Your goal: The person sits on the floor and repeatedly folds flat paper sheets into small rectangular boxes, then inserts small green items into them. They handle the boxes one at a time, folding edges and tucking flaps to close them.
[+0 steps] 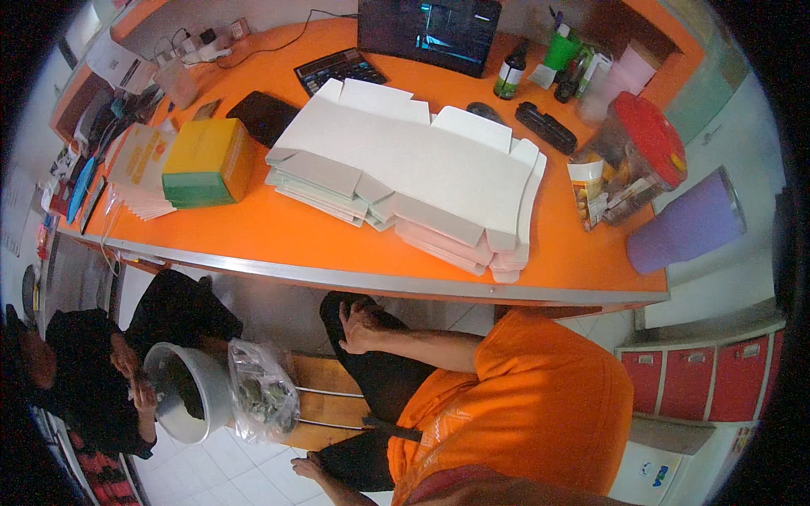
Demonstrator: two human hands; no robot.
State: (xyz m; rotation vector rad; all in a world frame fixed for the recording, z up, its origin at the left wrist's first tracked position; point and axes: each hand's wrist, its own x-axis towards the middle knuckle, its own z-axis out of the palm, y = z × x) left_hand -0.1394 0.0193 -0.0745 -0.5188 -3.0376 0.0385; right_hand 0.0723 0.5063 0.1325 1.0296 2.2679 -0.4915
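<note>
My right hand (361, 329) lies over my dark-trousered knee just below the desk edge, its fingers spread and holding nothing. Lower down, my left hand (308, 466) rests by my other knee; its fingers show only in part, look stretched out, and hold nothing that I can see. Left of my knees is a wooden bench (325, 379) with metal rods. On its far end sits a clear plastic bag (261, 396) with dark green contents. Beside the bag stands a whitish bucket (215, 384) with dark stuff inside.
A person in black (84, 371) holds their hands at the bucket. On the orange desk (337, 249) lie stacked flat white cartons (405, 152), a yellow-green box (207, 164), a calculator (337, 72), a red-lidded jar (645, 139) and a purple tumbler (692, 221). Red drawers (688, 384) stand right.
</note>
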